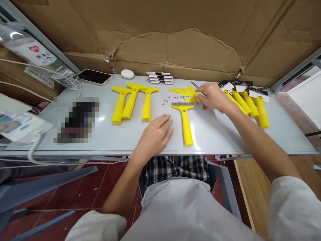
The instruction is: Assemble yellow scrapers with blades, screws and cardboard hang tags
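Observation:
My left hand (156, 135) lies flat on the table with its fingers stretched out, holding nothing. Just right of it is a yellow scraper (186, 127), its head fitted with a grey metal strip. Farther back, my right hand (213, 96) is closed around a slim grey metal tool (197, 86), whose exact kind I cannot make out. Under and beside those fingertips lie several loose yellow plastic head pieces (178, 90). Small metal screws or nuts (167, 100) are scattered left of them. Three yellow scraper handles (129, 105) lie to the left, without metal strips.
Several yellow scrapers (262, 113) with black-and-white cards lie at the right. A stack of folded cards (160, 78), a white oval object (127, 74) and a phone (95, 77) line the back. A bottle (37, 55) and a blurred-out item (80, 118) are left; cardboard (175, 47) walls the back.

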### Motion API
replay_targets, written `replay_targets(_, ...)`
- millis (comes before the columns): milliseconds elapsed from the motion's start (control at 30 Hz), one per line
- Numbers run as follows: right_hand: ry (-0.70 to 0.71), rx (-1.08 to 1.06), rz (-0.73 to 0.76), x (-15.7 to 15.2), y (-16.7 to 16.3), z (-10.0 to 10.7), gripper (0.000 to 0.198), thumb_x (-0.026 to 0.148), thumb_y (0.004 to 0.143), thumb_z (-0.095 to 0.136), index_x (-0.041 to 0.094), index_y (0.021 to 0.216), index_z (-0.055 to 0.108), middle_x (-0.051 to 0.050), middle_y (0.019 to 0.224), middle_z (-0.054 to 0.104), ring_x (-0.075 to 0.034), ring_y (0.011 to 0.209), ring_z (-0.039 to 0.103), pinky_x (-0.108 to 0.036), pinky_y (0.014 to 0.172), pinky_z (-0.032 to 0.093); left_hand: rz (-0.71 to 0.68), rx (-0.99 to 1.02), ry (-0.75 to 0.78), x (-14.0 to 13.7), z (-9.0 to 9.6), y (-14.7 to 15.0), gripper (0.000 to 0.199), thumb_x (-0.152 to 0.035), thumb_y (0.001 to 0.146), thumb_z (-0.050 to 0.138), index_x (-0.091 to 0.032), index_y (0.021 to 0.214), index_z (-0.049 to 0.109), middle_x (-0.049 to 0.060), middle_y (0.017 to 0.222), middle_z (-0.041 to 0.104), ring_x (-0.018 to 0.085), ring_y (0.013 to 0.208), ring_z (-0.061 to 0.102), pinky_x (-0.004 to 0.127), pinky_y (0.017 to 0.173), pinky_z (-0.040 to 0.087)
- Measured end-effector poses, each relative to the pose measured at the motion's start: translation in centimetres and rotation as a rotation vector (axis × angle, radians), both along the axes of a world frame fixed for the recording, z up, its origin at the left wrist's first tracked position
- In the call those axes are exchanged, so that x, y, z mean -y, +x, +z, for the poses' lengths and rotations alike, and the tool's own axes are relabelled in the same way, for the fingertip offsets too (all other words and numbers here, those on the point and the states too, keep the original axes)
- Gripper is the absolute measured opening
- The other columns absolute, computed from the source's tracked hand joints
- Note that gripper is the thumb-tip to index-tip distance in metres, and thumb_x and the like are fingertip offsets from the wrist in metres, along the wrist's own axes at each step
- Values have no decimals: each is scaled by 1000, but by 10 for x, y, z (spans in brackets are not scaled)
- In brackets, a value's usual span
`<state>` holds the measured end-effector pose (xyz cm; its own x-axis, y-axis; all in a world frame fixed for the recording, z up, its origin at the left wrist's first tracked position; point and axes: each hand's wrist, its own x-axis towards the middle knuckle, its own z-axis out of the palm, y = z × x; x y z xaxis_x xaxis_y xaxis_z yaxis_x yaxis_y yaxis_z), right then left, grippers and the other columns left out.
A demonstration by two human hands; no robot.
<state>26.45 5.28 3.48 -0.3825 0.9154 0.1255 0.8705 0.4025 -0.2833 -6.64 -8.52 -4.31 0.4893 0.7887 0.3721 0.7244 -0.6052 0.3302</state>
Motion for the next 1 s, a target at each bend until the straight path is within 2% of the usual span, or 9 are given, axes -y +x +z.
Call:
replay_targets(133, -94, 122, -98, -44, -15, 19, 53, 33, 112, 65, 9, 154, 86, -21, 146, 78, -35, 149, 72, -58, 143, 58, 11, 13, 1, -2, 0, 2, 50, -34, 126, 52, -7, 157, 81, 24, 175, 74, 41, 169, 68, 62, 147, 55)
replay_targets(233, -167, 235, -138, -64, -27, 21, 53, 33, 110, 71, 14, 157, 86, -19, 147, 78, -34, 151, 71, -58, 144, 59, 0, 0, 21, -2, -2, 2, 50, -32, 126, 52, -5, 156, 81, 26, 175, 74, 43, 168, 70, 64, 145, 57)
replay_targets(367, -182, 278, -162, -86, -23, 10, 51, 35, 108, 75, 14, 153, 88, -20, 144, 78, -30, 140, 77, -51, 143, 61, -11, -7, 34, -2, -4, 3, 49, -33, 126, 51, -6, 155, 81, 26, 174, 74, 44, 167, 70, 67, 142, 59)
replay_targets(567, -80, 190, -189, -110, -8, -13, 57, 33, 91, 89, 4, 140, 89, -18, 121, 82, -20, 115, 80, -41, 133, 67, -8, 19, 40, -2, -4, 4, 48, -34, 126, 50, -11, 154, 81, 26, 173, 75, 44, 167, 70, 70, 140, 60)
replay_targets(733, -56, 14, -197, -108, -9, -10, 48, 24, 84, 89, 8, 128, 91, -14, 109, 82, -25, 115, 80, -53, 135, 65, -6, 65, 18, -2, -5, 5, 44, -34, 124, 55, -14, 152, 83, 25, 173, 75, 44, 167, 70, 73, 140, 59)
replay_targets(833, -9, -129, -135, -94, -6, 0, 35, 34, 87, 90, 11, 114, 88, -12, 103, 80, -23, 109, 79, -54, 132, 67, -18, 139, 21, -1, 2, 2, 40, -32, 122, 59, -15, 144, 87, 23, 160, 83, 42, 155, 79, 69, 133, 66)
replay_targets(900, -3, -322, -48, -78, -4, 7, 41, 50, 89, 94, 15, 108, 84, -10, 99, 79, -19, 101, 76, -48, 119, 72, -26, 226, 39, -2, 16, -2, 35, -31, 121, 61, -20, 137, 90, 17, 148, 89, 34, 139, 86, 59, 125, 72)
replay_targets(1000, -128, -633, 67, -48, -6, 16, 59, 69, 85, 100, 18, 108, 79, -10, 102, 80, -16, 93, 74, -38, 91, 74, -51, 311, 95, -14, 51, -8, 28, -30, 120, 65, -25, 128, 92, 10, 132, 93, 28, 124, 89, 49, 116, 74)
